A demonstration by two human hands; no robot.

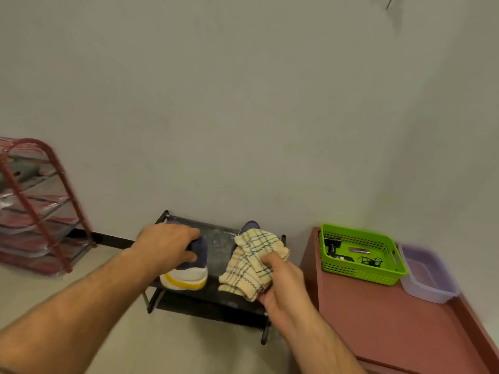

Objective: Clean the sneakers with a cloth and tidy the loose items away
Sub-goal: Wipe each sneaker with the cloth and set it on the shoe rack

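Our left hand [168,245] grips the left shoe [189,268]; our right hand [280,284], at 3 o'clock, holds the cloth [251,260].

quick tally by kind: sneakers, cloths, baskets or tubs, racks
sneakers: 2, one under the left hand at, one mostly hidden behind the cloth at
cloths: 1, checked, held in the right hand at
baskets or tubs: 2, green basket, pale purple tub
racks: 2, black rack, red rack
total: 7
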